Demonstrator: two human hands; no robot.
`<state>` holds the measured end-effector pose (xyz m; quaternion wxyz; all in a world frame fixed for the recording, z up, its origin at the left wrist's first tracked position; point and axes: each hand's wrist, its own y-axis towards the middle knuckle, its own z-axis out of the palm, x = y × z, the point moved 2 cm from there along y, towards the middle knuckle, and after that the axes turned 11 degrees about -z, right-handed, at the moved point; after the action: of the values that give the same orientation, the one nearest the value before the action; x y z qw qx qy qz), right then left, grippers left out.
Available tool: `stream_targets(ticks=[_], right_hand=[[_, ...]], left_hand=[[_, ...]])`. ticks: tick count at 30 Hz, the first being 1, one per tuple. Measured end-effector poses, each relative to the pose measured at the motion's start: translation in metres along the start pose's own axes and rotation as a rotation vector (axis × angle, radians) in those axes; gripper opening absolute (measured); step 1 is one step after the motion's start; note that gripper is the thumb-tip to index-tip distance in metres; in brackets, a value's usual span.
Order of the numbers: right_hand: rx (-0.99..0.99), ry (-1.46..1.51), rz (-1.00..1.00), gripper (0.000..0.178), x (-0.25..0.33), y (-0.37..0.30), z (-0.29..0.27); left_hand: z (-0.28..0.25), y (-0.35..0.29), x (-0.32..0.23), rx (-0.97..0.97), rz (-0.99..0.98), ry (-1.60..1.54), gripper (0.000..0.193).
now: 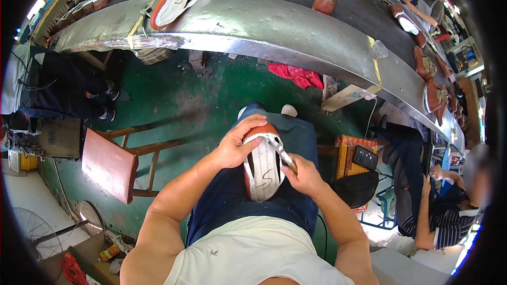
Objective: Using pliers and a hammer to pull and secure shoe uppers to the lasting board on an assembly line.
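Note:
A reddish-brown shoe (262,171) lies bottom up across my lap, its pale sole side showing a dark hand-drawn mark. My left hand (240,140) grips its far end, fingers over the brown leather and thumb pressed on the white edge. In my right hand (304,173) is a slim hand tool (282,154) with a shiny metal shaft. Its tip touches the shoe's edge near the far end; I cannot make out the exact kind of tool. The right fingers are closed round its near part.
Ahead runs a metal-edged conveyor bench (232,21) with another upturned brown shoe (177,1) on its rim and more shoes beyond. A pink-topped stool (109,166) stands at left. On the right are a black phone-like object (365,157) and a seated co-worker (443,206). A fan (37,237) stands lower left.

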<state>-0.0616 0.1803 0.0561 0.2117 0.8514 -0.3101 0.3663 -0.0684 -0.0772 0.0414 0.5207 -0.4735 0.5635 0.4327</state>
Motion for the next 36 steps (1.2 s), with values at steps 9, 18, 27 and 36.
stream_targets(ticks=[9,18,27,36], right_hand=[[0.143,-0.178,0.160,0.039,0.039,0.001,-0.034],[0.053,0.060,0.230,0.035,0.050,0.040,-0.038],[-0.106,0.040,0.343,0.045,0.022,0.021,-0.016],[-0.246,0.407,0.521,0.028,-0.023,-0.053,0.040]], left_hand=[[0.011,0.004,0.000,-0.116,-0.141,-0.175,0.039],[0.008,0.006,-0.004,-0.067,-0.173,-0.097,0.046],[0.020,-0.035,0.004,-0.233,-0.259,0.079,0.067],[0.080,-0.060,0.005,-0.167,-0.409,0.154,0.077]])
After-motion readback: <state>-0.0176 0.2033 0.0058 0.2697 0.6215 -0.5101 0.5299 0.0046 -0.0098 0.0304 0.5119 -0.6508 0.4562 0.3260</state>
